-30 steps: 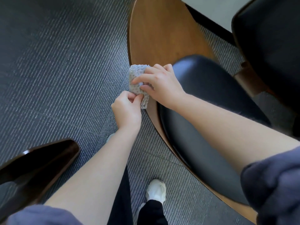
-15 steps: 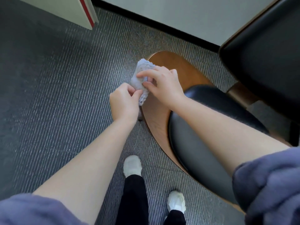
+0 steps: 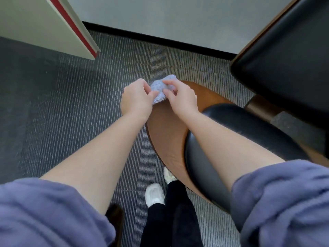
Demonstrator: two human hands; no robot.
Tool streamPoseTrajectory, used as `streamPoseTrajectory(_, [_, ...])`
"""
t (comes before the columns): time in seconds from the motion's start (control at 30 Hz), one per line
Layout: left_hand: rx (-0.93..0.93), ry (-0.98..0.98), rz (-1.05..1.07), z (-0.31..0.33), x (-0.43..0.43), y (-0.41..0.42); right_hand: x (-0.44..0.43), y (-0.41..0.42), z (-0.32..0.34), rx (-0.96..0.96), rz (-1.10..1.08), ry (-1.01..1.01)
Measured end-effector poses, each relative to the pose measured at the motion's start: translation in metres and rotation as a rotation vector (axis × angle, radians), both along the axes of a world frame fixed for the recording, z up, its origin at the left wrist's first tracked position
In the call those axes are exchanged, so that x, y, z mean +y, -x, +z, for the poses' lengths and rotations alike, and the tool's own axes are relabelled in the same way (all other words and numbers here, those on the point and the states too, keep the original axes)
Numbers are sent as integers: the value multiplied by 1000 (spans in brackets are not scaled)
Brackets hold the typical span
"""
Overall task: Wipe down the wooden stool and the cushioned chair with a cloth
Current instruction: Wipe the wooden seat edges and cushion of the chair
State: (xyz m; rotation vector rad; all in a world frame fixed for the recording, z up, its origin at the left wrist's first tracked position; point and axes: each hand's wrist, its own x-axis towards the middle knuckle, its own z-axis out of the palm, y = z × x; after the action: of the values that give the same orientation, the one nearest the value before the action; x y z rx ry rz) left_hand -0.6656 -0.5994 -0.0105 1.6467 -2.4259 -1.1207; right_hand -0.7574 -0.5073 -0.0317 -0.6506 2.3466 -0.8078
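Both hands pinch the cloth (image 3: 160, 90) between them: the left hand (image 3: 136, 98) grips its near-left corner with curled fingers, and the right hand (image 3: 179, 98) holds its right side between thumb and fingertips. The cloth is bunched and lifted, hanging above the far tip of the cushioned chair (image 3: 165, 132) and, as far as can be told, not touching the wood.

From the cloth, the chair's bare wooden rim lies straight below and runs back toward the person's right side, with the black cushion (image 3: 231, 132) set along the same long line. The right hand sits over the wood, while the left hangs just off the rim, over the carpet (image 3: 71, 113). So the right hand looks better placed to press the cloth down and stroke along the rim.

A second dark padded seat (image 3: 284, 59) stands at upper right. A pale wall (image 3: 160, 15) with black skirting closes the far side, and a white panel (image 3: 53, 24) with a red edge juts in at upper left.
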Motion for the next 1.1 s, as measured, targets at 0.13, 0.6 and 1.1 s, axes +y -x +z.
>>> streamPoseTrajectory(0.13, [-90, -23, -59, -1, -11, 28, -3, 19, -6, -86, -62, -38])
streamPoseTrajectory(0.6, [-388, -42, -359, -58, -4, 154, 25, 112, -79, -159, -142, -238])
streamPoseTrajectory(1.1, [-545, -228, -523, -118, 23, 227, 67, 148, -122, -37, -132, -378])
